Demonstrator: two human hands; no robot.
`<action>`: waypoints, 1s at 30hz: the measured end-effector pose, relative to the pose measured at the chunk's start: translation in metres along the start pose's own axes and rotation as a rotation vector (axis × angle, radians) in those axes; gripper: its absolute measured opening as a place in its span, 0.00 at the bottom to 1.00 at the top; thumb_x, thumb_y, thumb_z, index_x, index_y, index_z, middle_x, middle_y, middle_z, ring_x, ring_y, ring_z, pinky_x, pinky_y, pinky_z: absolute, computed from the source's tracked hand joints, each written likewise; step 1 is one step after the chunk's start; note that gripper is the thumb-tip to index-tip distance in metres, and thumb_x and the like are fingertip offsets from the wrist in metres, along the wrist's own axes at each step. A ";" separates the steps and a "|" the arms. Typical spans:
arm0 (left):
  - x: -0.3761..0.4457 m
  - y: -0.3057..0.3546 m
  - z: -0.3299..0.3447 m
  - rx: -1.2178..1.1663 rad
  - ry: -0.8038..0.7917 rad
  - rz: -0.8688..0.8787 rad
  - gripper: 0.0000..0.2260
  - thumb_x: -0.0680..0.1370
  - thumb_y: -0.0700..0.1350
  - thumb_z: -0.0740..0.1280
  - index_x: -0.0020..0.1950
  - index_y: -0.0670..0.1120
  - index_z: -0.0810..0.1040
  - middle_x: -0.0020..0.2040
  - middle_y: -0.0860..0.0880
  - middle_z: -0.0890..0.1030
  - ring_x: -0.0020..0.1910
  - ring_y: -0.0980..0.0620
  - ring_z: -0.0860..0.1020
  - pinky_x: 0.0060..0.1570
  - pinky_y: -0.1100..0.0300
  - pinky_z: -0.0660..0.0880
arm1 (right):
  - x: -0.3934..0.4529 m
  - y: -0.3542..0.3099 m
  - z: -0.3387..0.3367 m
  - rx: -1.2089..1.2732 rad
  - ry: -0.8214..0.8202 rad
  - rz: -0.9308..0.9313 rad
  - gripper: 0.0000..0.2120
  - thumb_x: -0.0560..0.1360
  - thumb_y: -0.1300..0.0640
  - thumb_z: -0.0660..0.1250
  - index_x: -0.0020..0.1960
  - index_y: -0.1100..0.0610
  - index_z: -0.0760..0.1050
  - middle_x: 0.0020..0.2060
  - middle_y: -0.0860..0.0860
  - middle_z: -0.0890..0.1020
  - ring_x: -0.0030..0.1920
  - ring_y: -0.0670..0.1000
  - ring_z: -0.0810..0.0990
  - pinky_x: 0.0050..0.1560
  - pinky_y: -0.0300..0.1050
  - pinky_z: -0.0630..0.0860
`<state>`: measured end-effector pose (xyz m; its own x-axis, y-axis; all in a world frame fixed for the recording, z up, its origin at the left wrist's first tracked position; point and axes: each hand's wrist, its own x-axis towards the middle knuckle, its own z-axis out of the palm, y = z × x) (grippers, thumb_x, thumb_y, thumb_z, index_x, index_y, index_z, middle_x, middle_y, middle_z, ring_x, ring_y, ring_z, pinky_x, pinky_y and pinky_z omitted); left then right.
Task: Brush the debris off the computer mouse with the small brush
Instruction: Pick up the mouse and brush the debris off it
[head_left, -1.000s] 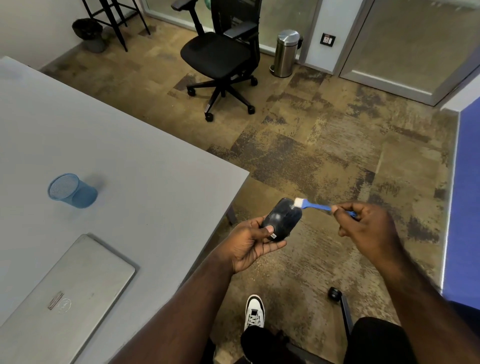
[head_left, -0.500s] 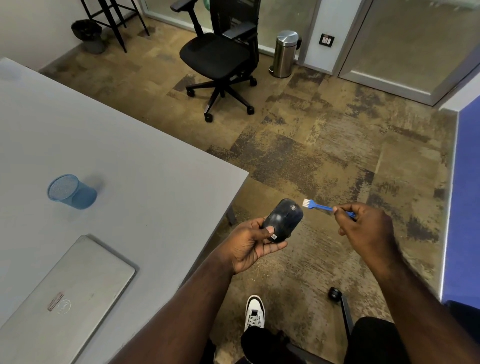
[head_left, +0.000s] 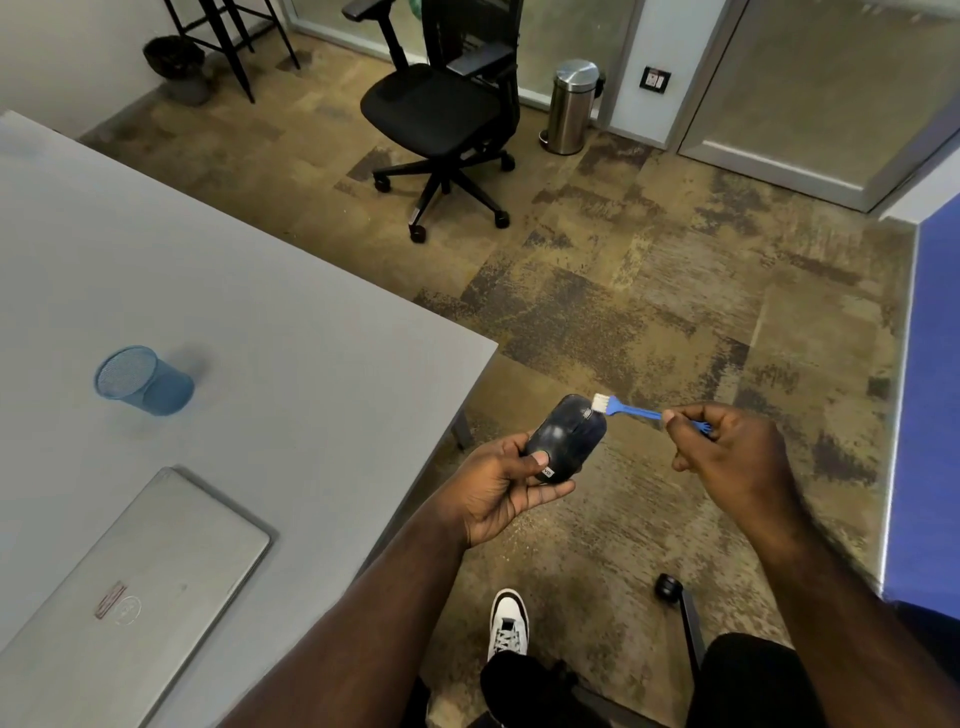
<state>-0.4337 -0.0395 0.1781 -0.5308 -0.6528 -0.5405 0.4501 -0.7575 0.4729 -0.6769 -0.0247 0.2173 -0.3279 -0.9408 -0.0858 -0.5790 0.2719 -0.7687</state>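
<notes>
Clearly the left hand (head_left: 498, 488) cradles the dark blue-black computer mouse (head_left: 566, 441) in the air beyond the grey table's (head_left: 260, 312) right edge, so a hard stroke from the small blue white-bristled brush (head_left: 623, 408) pinched in the right hand (head_left: 727, 452) could knock it onto the carpet.

**Grey table and patterned carpet floor**

A wide, flat grey table (head_left: 260, 291) is filling the left side of the view, its near corner pointing toward the middle. A blue mesh cylindrical cup (head_left: 143, 380) is lying on its side on the tabletop, its open mouth facing left. A closed silver laptop (head_left: 130, 587) is resting flat nearer the viewer, well apart from the cup, running off the bottom-left edge.

A mottled brown and tan carpet floor (head_left: 649, 270) is spreading beyond the table. A black wheeled office chair (head_left: 441, 119) is standing on it, with a small cylindrical steel pedal bin (head_left: 574, 106) near its right, by the far wall. A dark round waste basket (head_left: 176, 67) is sitting in the far left corner beside black metal stool legs (head_left: 234, 47).
</notes>
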 end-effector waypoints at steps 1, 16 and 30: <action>0.000 0.000 0.000 0.005 -0.005 0.000 0.18 0.78 0.31 0.60 0.68 0.32 0.68 0.68 0.31 0.71 0.60 0.38 0.78 0.58 0.46 0.78 | 0.000 -0.001 0.001 -0.024 -0.010 -0.006 0.03 0.76 0.52 0.71 0.45 0.49 0.83 0.23 0.46 0.81 0.19 0.42 0.73 0.19 0.33 0.67; 0.003 -0.005 -0.002 0.100 -0.076 0.034 0.18 0.75 0.30 0.62 0.63 0.41 0.75 0.65 0.38 0.74 0.63 0.42 0.76 0.59 0.50 0.78 | 0.016 -0.013 -0.001 -0.073 0.027 0.049 0.06 0.77 0.49 0.69 0.46 0.50 0.83 0.23 0.49 0.81 0.20 0.43 0.74 0.20 0.38 0.70; 0.002 -0.006 0.000 0.212 -0.038 0.073 0.22 0.77 0.29 0.61 0.69 0.43 0.71 0.65 0.41 0.76 0.62 0.46 0.77 0.60 0.55 0.77 | 0.014 -0.018 0.000 0.098 -0.159 0.041 0.05 0.75 0.52 0.71 0.42 0.50 0.83 0.24 0.50 0.83 0.23 0.45 0.79 0.26 0.38 0.77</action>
<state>-0.4371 -0.0366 0.1742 -0.5306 -0.7021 -0.4749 0.3292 -0.6870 0.6478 -0.6716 -0.0427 0.2298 -0.2231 -0.9517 -0.2109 -0.4894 0.2964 -0.8202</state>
